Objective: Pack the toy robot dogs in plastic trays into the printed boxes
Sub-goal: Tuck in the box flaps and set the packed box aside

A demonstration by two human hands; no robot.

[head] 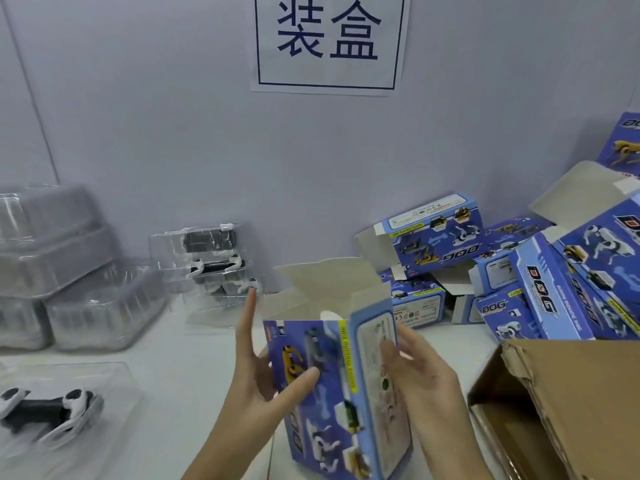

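Note:
A blue printed box [341,393] stands upright at the centre front, its top flaps open. My left hand [258,368] touches its left face with the thumb, and the fingers point straight up. My right hand [420,372] lies against its pale right side with the fingers spread. At the front left, a black and white toy robot dog in a clear plastic tray [48,410] lies on the table. A stack of more trays with dogs [214,261] stands against the wall behind my left hand.
Empty clear trays [59,268] are piled at the far left. Several open printed boxes [519,271] lie in a heap at the right. A brown cardboard carton [568,403] stands open at the front right. A paper sign [329,43] hangs on the wall.

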